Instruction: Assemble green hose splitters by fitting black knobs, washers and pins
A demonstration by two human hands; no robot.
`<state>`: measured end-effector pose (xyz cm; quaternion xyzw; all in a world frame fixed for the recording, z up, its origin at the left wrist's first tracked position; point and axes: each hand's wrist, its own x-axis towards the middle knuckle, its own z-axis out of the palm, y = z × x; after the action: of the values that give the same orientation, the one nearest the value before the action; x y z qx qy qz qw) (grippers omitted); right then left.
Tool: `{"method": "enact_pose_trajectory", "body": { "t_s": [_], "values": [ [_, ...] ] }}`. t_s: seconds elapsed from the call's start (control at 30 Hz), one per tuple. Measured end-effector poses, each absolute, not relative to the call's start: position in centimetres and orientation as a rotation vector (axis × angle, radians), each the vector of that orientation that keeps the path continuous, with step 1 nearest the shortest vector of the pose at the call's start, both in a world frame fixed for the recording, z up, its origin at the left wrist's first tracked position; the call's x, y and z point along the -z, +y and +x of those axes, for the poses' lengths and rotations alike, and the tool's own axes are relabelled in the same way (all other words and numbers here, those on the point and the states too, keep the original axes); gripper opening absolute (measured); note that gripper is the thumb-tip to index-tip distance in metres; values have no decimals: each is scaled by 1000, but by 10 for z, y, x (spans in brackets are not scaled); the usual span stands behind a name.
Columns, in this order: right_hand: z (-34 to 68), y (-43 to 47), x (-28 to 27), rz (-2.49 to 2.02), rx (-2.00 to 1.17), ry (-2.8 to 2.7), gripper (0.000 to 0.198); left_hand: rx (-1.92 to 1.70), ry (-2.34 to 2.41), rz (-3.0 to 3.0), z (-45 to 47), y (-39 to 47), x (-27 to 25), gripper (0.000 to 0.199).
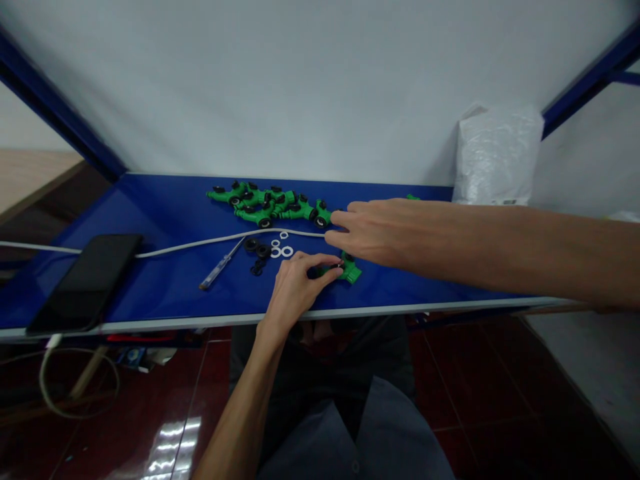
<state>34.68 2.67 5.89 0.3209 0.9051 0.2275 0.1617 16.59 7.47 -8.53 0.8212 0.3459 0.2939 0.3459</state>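
My left hand [299,280] pinches a green plastic hose splitter [351,271] with black parts near the table's front edge; its thumb and fingertips hide part of the piece. Above it, my right hand [367,228] stretches to the left with fingers apart, its fingertips beside the end of a cluster of similar green splitters [300,209]. Whether those fingertips touch the nearest one I cannot tell. Left of my left hand lie several white ring washers [287,251], black ring caps [263,251] and small black pieces [257,269].
A screwdriver with a clear handle [216,273] and a black phone [89,280] lie on the blue table [165,293]. A white cable [210,242] runs across the tabletop. At the back right stands a white plastic bag [497,157], against the pale wall.
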Motion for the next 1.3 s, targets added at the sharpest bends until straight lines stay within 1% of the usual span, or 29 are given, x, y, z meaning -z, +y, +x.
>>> {"method": "enact_pose_trajectory", "body": {
  "t_s": [0.07, 0.17, 0.27, 0.37, 0.53, 0.7, 0.8, 0.93, 1.0, 1.07, 1.2, 1.3],
  "values": [
    [342, 31, -59, 948, -641, 2519, 18, -756, 919, 2128, 166, 74, 85, 19],
    [339, 33, -59, 955, -652, 2435, 17, -751, 940, 2121, 166, 74, 84, 20],
    [344, 30, -57, 908, -699, 2485, 22, -756, 943, 2119, 166, 74, 84, 19],
    [349, 30, -55, 848, -682, 2567, 30, -761, 927, 2113, 166, 75, 86, 17],
    [344, 33, -56, 847, -656, 2578, 30, -755, 896, 2111, 166, 76, 86, 17],
    [340, 26, -57, 807, -742, 2563, 35, -753, 885, 2147, 166, 76, 84, 16],
    [336, 24, -59, 799, -691, 2580, 38, -751, 906, 2166, 166, 77, 84, 15],
    [331, 30, -61, 921, -585, 2505, 29, -744, 875, 2197, 166, 79, 83, 16],
    [334, 34, -59, 940, -584, 2451, 22, -735, 850, 2208, 166, 79, 83, 17],
    [341, 38, -54, 920, -620, 2433, 20, -741, 848, 2206, 166, 79, 83, 17],
    [349, 39, -47, 834, -667, 2574, 30, -774, 851, 2207, 167, 79, 86, 18],
    [340, 36, -53, 823, -645, 2629, 36, -788, 832, 2210, 168, 79, 87, 17]
  ]
}}
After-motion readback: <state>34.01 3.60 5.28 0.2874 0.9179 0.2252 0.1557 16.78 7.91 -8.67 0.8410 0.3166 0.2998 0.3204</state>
